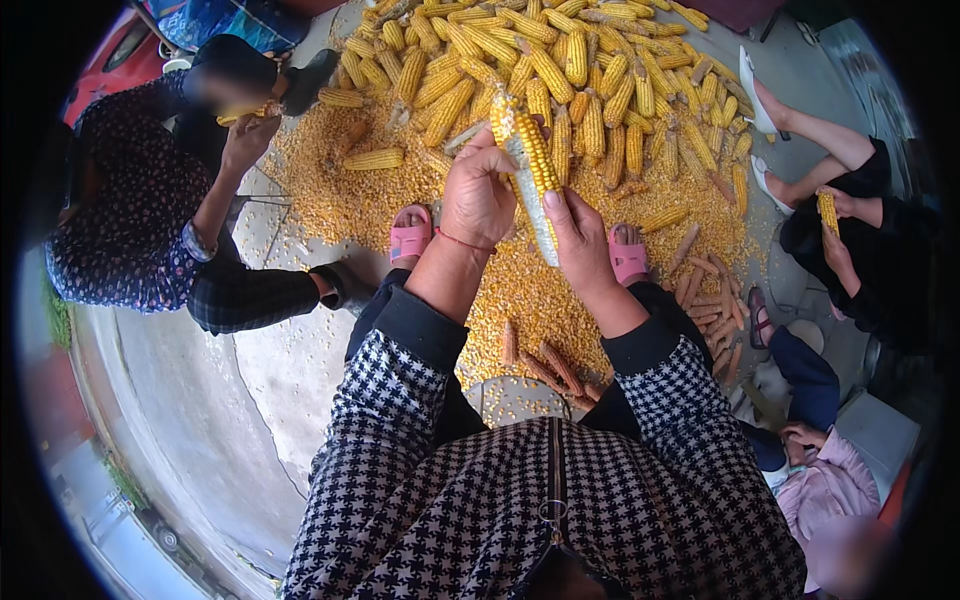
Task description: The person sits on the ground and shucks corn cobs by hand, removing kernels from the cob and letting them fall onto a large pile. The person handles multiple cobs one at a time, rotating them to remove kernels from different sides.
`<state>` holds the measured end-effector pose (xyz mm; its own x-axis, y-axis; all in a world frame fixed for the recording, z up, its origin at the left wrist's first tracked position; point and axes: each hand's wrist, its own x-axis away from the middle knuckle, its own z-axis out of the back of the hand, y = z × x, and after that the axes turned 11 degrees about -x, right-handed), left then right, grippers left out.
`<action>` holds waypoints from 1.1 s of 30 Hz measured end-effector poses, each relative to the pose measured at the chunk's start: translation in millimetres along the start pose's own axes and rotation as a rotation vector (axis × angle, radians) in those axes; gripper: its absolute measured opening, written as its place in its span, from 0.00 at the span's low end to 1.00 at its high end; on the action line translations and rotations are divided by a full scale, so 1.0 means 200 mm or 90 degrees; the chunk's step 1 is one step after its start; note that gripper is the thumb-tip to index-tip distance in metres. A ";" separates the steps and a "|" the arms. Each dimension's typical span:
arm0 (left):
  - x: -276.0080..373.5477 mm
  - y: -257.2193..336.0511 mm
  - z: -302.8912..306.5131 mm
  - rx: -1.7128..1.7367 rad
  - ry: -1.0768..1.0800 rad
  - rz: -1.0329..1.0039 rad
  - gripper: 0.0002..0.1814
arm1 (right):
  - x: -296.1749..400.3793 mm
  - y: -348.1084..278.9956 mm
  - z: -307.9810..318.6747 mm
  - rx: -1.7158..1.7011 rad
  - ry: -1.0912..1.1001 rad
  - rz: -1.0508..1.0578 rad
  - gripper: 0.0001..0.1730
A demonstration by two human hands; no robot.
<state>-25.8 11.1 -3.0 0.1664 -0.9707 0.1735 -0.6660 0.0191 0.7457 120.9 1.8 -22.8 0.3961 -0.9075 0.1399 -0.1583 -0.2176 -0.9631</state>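
Observation:
Between my hands is a partly shelled ear of corn (pixel 538 161), tilted with its lower end toward me. Yellow kernels line its right side, while a pale strip of bare cob runs down the left. My left hand (pixel 480 187) grips it near the upper end, thumb against the bare strip and some fingers hidden behind. Lower down, my right hand (pixel 581 232) holds the right side with the thumb along the kernels. Loose kernels (pixel 517 292) cover the ground below. I cannot tell whether the kernel-covered piece at the top belongs to the same ear.
A large heap of corn ears (pixel 570 67) lies ahead. Bare cobs (pixel 709 300) are piled at right, with several more cobs (pixel 559 367) near my lap. A person at left (pixel 142 187) and one at right (pixel 862 240) hold corn; another person (pixel 825 472) sits lower right.

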 end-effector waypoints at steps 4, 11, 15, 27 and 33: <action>-0.02 0.00 0.02 0.120 0.025 0.025 0.25 | 0.00 0.01 0.00 -0.029 -0.005 0.001 0.24; 0.00 0.02 -0.02 0.114 0.061 0.051 0.16 | 0.00 -0.01 -0.02 -0.063 0.005 -0.003 0.24; 0.00 0.01 -0.02 0.069 0.042 0.028 0.20 | 0.01 -0.01 -0.01 -0.077 -0.001 -0.054 0.24; 0.00 0.01 -0.02 0.142 0.056 0.066 0.18 | 0.01 0.01 0.00 -0.159 0.003 -0.115 0.27; 0.00 0.00 -0.01 0.020 0.013 0.043 0.22 | 0.03 -0.03 -0.02 -0.176 0.001 -0.163 0.28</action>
<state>-23.9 10.4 -2.7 0.1348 -0.9622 0.2368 -0.6989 0.0771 0.7111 119.9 -4.4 -15.4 0.4526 -0.8119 0.3687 -0.2923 -0.5257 -0.7989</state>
